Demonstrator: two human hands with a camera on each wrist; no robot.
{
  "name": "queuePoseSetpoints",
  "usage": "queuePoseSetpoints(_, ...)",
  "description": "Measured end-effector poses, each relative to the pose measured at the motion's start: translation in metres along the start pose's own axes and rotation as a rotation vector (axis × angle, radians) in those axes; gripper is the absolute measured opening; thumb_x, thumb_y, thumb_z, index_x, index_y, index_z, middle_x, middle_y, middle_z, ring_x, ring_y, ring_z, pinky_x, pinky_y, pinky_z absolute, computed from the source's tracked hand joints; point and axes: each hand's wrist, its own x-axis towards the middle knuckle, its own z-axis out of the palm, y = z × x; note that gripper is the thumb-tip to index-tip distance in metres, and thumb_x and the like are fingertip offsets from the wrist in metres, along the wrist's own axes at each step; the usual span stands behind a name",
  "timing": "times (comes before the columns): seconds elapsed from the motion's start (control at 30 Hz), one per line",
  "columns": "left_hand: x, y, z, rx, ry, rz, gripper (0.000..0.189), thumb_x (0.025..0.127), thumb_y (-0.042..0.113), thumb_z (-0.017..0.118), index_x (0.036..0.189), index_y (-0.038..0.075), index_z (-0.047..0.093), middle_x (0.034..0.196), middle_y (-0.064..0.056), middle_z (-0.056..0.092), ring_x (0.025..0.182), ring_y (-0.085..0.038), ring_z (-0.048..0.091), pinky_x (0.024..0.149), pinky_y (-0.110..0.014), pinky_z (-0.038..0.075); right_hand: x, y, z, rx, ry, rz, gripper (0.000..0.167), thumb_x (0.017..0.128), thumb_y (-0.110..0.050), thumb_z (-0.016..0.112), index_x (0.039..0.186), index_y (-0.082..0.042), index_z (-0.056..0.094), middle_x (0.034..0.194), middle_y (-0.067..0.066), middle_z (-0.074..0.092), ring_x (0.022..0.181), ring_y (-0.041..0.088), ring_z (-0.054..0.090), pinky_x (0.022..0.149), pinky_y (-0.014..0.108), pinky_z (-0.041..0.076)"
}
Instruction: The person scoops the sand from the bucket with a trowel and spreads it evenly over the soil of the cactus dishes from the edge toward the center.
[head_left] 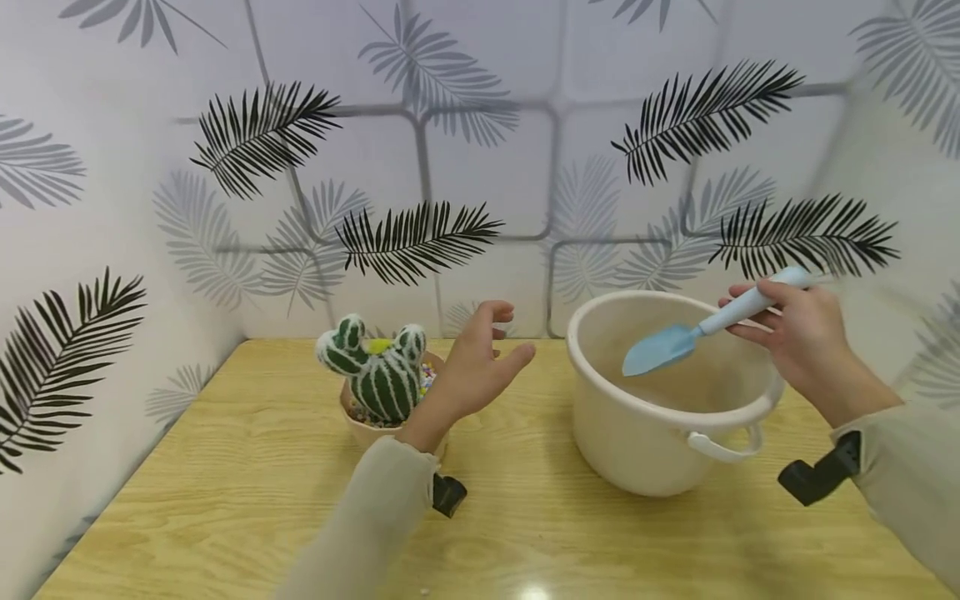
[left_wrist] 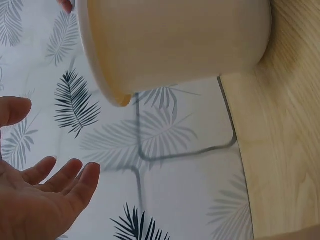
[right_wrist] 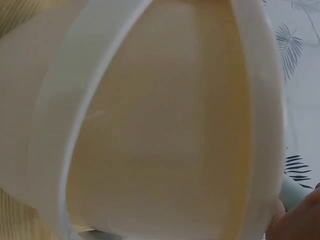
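My right hand (head_left: 808,332) holds a light blue garden trowel (head_left: 731,315) by its handle, over the right rim of a cream bucket (head_left: 637,442). The trowel's blade points left and down, above the bucket's opening. In the right wrist view, the bucket (right_wrist: 150,120) fills most of the picture, with only part of the hand (right_wrist: 300,215) at the lower right. My left hand (head_left: 480,367) hovers between the bucket and a potted knitted cactus (head_left: 386,387), fingers loosely bent and holding nothing. The left wrist view shows that hand (left_wrist: 45,200) apart from the bucket.
The cactus stands in a peach-coloured pot (head_left: 363,429), partly hidden behind my left forearm. A white handle (head_left: 723,450) hangs on the bucket's front right side. Everything stands on a wooden table (head_left: 225,500) against a leaf-patterned wall (head_left: 487,183).
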Motion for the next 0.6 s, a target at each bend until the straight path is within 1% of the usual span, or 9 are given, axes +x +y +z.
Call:
queuePoseSetpoints(0.07, 0.004, -0.001, 0.008, -0.030, -0.023, -0.028, 0.054, 0.094, 0.024, 0.057, 0.142, 0.009, 0.035, 0.141, -0.013, 0.043, 0.123, -0.030, 0.047, 0.099, -0.045, 0.045, 0.004, 0.003, -0.001, -0.067, 0.000, 0.006, 0.008, 0.098, -0.010, 0.051, 0.101, -0.006, 0.045, 0.079, 0.007, 0.072, 0.074, 0.020, 0.072, 0.062, 0.035, 0.059)
queuePoseSetpoints(0.2, 0.015, -0.002, 0.028, -0.075, -0.056, -0.115, 0.054, 0.096, 0.031, 0.054, 0.142, 0.009, 0.035, 0.138, -0.013, 0.046, 0.124, -0.030, 0.049, 0.096, -0.045, 0.047, 0.012, 0.008, -0.005, -0.193, -0.008, 0.011, 0.013, 0.099, -0.010, 0.047, 0.105, -0.005, 0.036, 0.077, 0.002, 0.071, 0.073, 0.015, 0.071, 0.062, 0.030, 0.059)
queuePoseSetpoints(0.27, 0.020, -0.002, 0.038, -0.095, -0.074, -0.160, 0.055, 0.097, 0.034, 0.052, 0.142, 0.007, 0.036, 0.138, -0.013, 0.048, 0.125, -0.030, 0.050, 0.096, -0.045, 0.047, 0.013, 0.010, -0.008, -0.226, -0.016, 0.006, 0.013, 0.099, -0.009, 0.045, 0.105, -0.004, 0.034, 0.077, 0.001, 0.071, 0.072, 0.013, 0.071, 0.061, 0.029, 0.058)
queuePoseSetpoints(0.33, 0.024, -0.003, 0.047, -0.113, -0.086, -0.189, 0.056, 0.097, 0.035, 0.051, 0.141, 0.004, 0.037, 0.136, -0.013, 0.050, 0.124, -0.028, 0.052, 0.096, -0.044, 0.048, 0.014, 0.013, -0.010, -0.248, -0.023, -0.001, 0.011, 0.099, -0.007, 0.044, 0.105, -0.004, 0.034, 0.076, 0.000, 0.071, 0.072, 0.012, 0.070, 0.061, 0.028, 0.058)
queuePoseSetpoints(0.47, 0.029, -0.004, 0.061, -0.191, -0.091, -0.221, 0.058, 0.096, 0.032, 0.053, 0.142, 0.001, 0.036, 0.135, -0.016, 0.050, 0.123, -0.028, 0.053, 0.094, -0.040, 0.050, 0.015, 0.018, -0.009, -0.322, -0.023, -0.016, 0.009, 0.099, -0.007, 0.042, 0.105, -0.006, 0.036, 0.076, -0.003, 0.071, 0.073, 0.008, 0.070, 0.062, 0.025, 0.058)
queuePoseSetpoints(0.6, 0.032, -0.006, 0.068, -0.260, -0.076, -0.219, 0.060, 0.096, 0.029, 0.054, 0.144, 0.000, 0.033, 0.136, -0.018, 0.048, 0.123, -0.030, 0.053, 0.093, -0.038, 0.051, 0.017, 0.020, -0.005, -0.501, -0.011, -0.026, 0.007, 0.100, -0.011, 0.041, 0.105, -0.010, 0.038, 0.078, -0.011, 0.069, 0.075, 0.002, 0.068, 0.065, 0.021, 0.056)
